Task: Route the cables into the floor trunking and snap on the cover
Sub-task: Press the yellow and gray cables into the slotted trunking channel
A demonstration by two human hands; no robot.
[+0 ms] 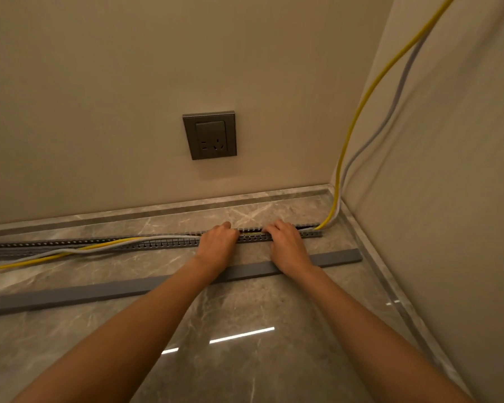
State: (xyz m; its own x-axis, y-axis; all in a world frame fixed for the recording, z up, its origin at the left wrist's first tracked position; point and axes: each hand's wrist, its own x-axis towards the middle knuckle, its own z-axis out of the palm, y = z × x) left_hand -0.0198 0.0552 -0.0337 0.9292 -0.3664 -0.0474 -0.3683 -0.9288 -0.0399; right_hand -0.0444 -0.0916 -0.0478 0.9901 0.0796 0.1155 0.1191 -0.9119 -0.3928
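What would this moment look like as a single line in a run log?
stage: routing | left hand, right hand: pressing on trunking | yellow cable: partly out | cover: loose on floor

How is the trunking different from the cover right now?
The trunking has slotted, comb-like walls; the cover is a plain smooth strip. The trunking lies nearer the wall with the yellow cable and grey cable partly in it; the cover lies loose on the floor, nearer the person. The left hand and right hand press on the trunking, with wrists over the cover. Both are long, grey and roughly parallel.
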